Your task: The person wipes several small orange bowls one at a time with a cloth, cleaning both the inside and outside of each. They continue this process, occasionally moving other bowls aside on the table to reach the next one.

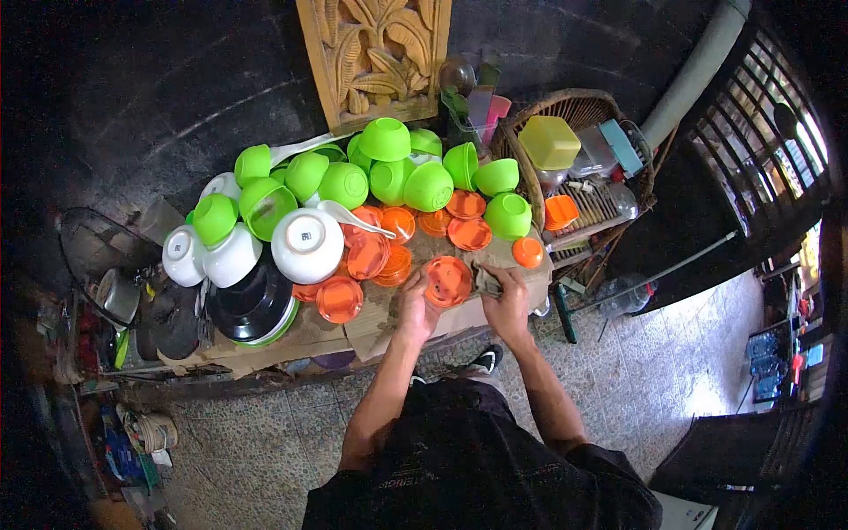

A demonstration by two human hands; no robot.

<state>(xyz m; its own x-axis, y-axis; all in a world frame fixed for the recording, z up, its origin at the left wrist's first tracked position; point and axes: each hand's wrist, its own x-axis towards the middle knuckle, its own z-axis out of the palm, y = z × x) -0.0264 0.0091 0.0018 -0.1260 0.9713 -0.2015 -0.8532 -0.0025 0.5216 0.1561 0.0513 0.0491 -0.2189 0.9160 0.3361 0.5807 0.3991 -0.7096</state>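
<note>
The left hand (415,309), forearm stretched forward, grips the near edge of a round orange plastic saucer (448,280) tilted up over the table's front edge. The right hand (508,296) is closed around a crumpled grey cloth (486,279) pressed against the saucer's right rim. Beyond them, on the cardboard-covered table (375,322), lie more orange saucers (367,256), upturned green plastic bowls (389,172) and white ceramic bowls (307,245).

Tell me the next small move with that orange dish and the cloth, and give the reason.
Probably rub the cloth across the orange dish. The left hand holds the dish tilted above the table edge, and the right hand presses the cloth at its rim. Other orange dishes already lie beside it.
</note>
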